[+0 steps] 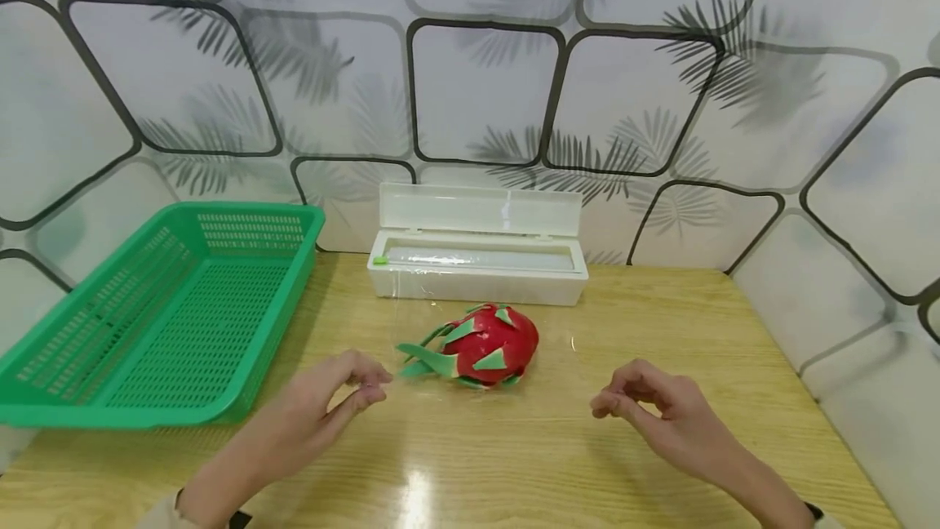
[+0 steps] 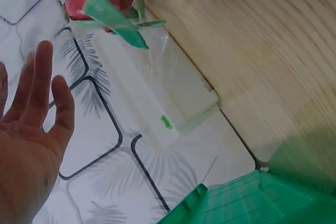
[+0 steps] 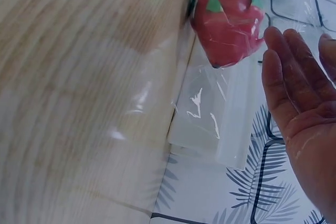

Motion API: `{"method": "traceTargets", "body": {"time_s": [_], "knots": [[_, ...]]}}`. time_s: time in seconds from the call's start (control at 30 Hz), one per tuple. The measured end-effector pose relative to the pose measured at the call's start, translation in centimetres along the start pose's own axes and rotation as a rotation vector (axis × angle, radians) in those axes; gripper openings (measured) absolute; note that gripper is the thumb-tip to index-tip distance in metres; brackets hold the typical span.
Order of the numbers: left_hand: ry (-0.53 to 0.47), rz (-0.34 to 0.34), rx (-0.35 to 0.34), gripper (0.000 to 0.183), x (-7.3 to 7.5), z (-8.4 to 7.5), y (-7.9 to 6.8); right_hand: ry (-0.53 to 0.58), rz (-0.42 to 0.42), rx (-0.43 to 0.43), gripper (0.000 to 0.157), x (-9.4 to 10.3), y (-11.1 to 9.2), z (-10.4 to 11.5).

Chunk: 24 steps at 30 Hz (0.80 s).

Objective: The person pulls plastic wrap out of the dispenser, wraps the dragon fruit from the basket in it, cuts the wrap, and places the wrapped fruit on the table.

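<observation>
A red dragon fruit [image 1: 499, 345] with green scales lies on the table, its leafy tip to the left. Behind it stands a white cling film box [image 1: 477, 284], lid up, with a roll inside. A clear sheet of cling film [image 3: 197, 106] runs from the box toward me and overlaps the fruit in the right wrist view. Left of the fruit, my left hand [image 1: 319, 411] pinches the film's near left corner between thumb and fingers. On the other side my right hand [image 1: 671, 419] pinches the near right corner. The film's edges show only faintly.
A green plastic basket [image 1: 235, 398] with slotted walls stands on the left of the wooden table [image 1: 661, 325]. A small light-green slider [image 1: 379, 260] sits at the box's left end. Patterned white wall covering [image 1: 485, 96] rises behind and at both sides.
</observation>
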State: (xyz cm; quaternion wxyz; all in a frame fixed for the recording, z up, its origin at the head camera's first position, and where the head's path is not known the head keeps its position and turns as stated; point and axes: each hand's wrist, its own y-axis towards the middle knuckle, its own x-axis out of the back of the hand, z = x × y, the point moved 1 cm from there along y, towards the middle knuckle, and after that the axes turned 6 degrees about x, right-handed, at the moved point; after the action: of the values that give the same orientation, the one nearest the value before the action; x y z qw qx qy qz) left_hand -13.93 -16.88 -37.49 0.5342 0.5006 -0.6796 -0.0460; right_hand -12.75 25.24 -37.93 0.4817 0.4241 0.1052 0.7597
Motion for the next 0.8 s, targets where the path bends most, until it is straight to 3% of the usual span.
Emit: {"method": "traceTargets", "body": {"time_s": [0.27, 0.53, 0.7, 0.8], "knots": [[-0.065, -0.132, 0.077, 0.007, -0.6, 1.1, 1.1, -0.079, -0.088, -0.006, 0.034, -0.3, 1.5, -0.6], [-0.174, -0.174, 0.335, 0.008, -1.0, 1.4, 2.5, -0.154, -0.186, -0.004, 0.010, -0.3, 3.3, -0.9], [-0.161, -0.231, 0.429, 0.005, -1.3, 1.9, 3.4, -0.211, -0.227, -0.018, 0.008, -0.2, 4.6, -1.3], [-0.160, -0.254, 0.485, 0.009, -1.4, 2.2, 4.1, -0.255, -0.244, -0.073, 0.007, -0.3, 5.1, -1.6]]}}
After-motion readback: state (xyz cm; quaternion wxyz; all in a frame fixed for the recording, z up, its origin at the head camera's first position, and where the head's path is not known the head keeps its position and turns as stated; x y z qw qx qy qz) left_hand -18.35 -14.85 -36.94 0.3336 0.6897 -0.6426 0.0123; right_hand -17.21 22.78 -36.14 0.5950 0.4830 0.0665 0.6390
